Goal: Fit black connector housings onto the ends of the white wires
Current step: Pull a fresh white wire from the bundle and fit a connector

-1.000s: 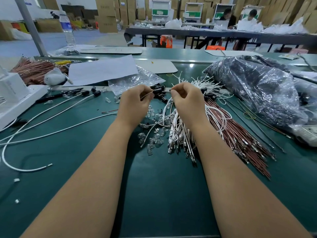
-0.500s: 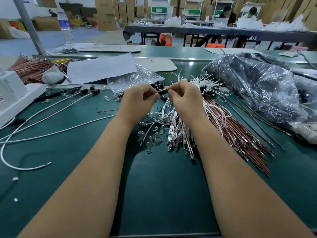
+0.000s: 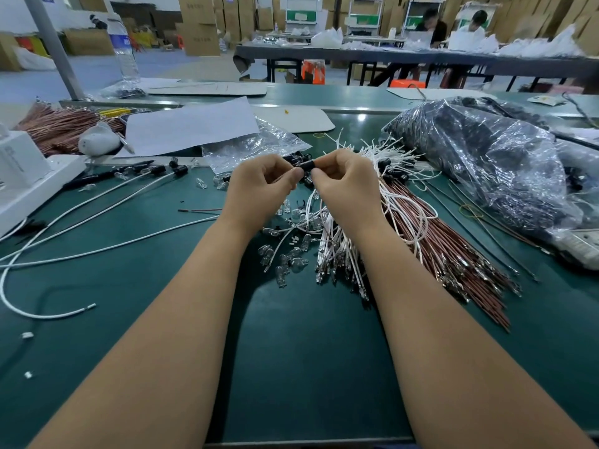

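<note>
My left hand (image 3: 259, 183) and right hand (image 3: 343, 179) both pinch one black connector housing (image 3: 306, 164) just above the white wires (image 3: 337, 251) on the worktop (image 3: 308, 351); I judge it mid-fitting, needing a straight push next.

I hold one short black cylindrical connector housing (image 3: 306, 164) between my two hands. Three long white wires already capped in black (image 3: 97, 218) lie to my left. One clear plastic water bottle (image 3: 124, 51) stands beyond. White wires (image 3: 337, 251) in the heap: too many to count.
</note>
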Demonstrator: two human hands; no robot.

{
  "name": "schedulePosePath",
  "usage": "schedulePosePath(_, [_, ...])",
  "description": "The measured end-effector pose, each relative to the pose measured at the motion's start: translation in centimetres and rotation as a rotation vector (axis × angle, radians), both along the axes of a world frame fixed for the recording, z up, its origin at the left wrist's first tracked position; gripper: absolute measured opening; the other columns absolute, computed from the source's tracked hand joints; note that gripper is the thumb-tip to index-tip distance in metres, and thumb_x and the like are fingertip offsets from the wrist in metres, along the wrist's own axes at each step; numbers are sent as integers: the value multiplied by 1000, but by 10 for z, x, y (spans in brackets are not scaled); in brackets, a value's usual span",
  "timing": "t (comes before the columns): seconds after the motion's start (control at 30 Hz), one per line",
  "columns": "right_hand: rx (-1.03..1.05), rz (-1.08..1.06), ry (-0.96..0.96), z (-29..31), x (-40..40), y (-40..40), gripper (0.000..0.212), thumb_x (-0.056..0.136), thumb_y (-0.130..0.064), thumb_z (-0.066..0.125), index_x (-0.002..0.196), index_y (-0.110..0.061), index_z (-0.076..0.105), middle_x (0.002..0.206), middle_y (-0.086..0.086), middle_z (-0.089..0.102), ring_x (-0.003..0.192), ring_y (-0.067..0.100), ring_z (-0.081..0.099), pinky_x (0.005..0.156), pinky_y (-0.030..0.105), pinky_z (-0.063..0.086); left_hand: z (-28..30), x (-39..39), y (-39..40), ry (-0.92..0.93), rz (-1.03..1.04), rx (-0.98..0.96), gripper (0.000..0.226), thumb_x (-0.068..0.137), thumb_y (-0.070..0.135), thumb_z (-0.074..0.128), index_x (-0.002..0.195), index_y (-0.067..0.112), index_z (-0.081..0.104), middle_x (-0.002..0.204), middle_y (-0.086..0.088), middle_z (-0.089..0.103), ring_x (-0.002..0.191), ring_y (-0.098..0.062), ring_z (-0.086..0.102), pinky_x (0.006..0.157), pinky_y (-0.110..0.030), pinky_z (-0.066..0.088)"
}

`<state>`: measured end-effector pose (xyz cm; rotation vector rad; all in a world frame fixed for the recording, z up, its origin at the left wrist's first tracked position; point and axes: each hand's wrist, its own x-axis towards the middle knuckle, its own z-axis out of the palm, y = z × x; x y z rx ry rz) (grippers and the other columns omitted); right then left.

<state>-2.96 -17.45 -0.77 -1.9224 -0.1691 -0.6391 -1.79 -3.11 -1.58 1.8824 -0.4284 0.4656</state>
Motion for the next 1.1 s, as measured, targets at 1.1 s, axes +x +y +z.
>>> schedulePosePath(1.1, [22, 131, 88, -2, 0, 6, 6, 89, -6, 66, 87, -7, 61, 80, 20, 66, 69, 25, 60, 73, 48, 54, 3, 6, 11, 73, 89, 222, 14, 81, 30, 76, 73, 36, 67, 106, 7, 59, 118, -23, 51, 106, -51, 34])
